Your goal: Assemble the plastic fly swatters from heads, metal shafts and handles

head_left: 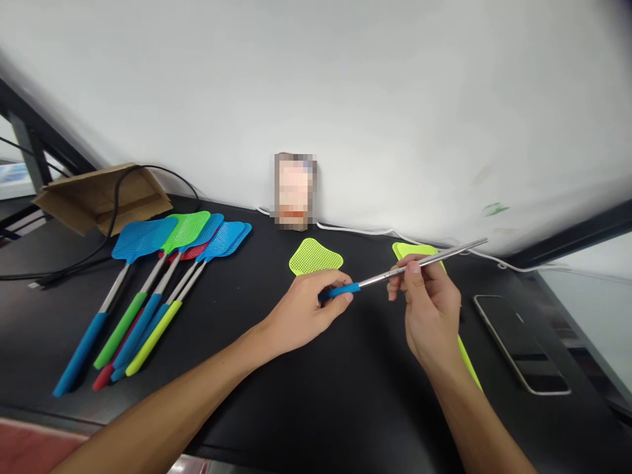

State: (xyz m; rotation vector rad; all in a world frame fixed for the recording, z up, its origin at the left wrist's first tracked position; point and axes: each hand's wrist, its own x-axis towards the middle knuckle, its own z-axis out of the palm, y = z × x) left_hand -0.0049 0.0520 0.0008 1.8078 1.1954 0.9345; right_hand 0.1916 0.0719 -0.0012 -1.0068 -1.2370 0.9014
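My left hand (pixel 309 304) is closed round the blue grip (pixel 345 289) of a headless fly swatter handle. Its shiny metal rod (pixel 459 249) slants up to the right, and my right hand (pixel 429 303) pinches it between thumb and fingers. Just beyond my left hand lies a yellow-green perforated swatter head (pixel 313 257) on the black table. Another yellow-green piece (pixel 412 250) shows behind my right hand, mostly hidden by it. A yellow-green strip (pixel 469 362) runs beside my right wrist, probably a handle.
Several assembled fly swatters (pixel 148 303) in blue, green, red and yellow lie at the left. Behind them are a cardboard box (pixel 106 194) and black cable (pixel 116 197). A phone (pixel 521 345) lies at the right. A blurred-out packet (pixel 295 191) leans on the white wall (pixel 370 99).
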